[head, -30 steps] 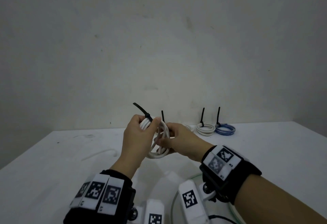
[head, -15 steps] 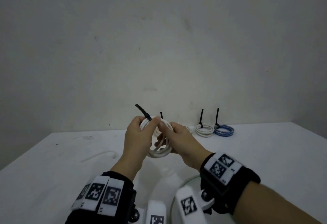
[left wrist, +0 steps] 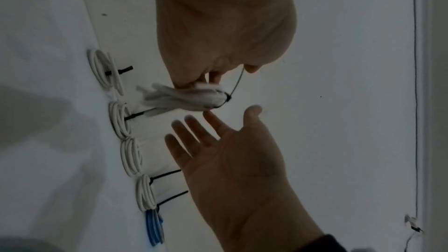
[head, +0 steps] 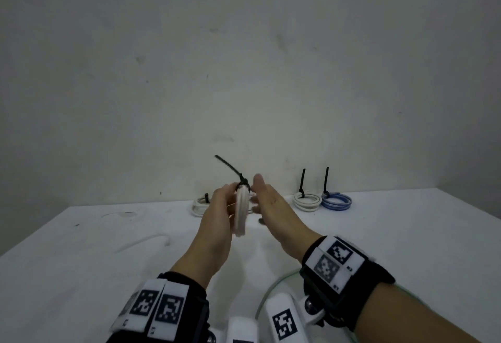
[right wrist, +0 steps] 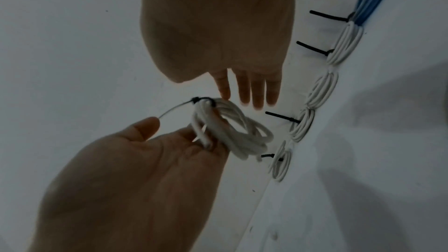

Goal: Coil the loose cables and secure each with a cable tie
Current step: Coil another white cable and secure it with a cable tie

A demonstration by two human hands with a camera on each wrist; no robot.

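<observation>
A white cable coil (head: 240,211) bound by a black cable tie (head: 230,169) hangs edge-on above the white table (head: 81,261). My left hand (head: 233,193) grips the coil just below the tie, whose tail sticks up to the left. In the right wrist view the left hand's fingers (right wrist: 206,141) curl through the coil (right wrist: 240,133). My right hand (head: 261,193) is open beside the coil, fingers straight and holding nothing. The left wrist view shows the coil (left wrist: 184,97) with the right hand's open palm (left wrist: 232,152) apart from it.
Tied coils lie along the wall: a white one (head: 306,201), a blue one (head: 336,201) and another white one (head: 199,205) behind my left hand. A loose white cable (head: 143,242) lies on the table at left. A clear curved rim (head: 267,294) shows near my right wrist.
My right hand has let go of the coil and opened beside it. The left hand has turned the coil edge-on and lifted it a little.
</observation>
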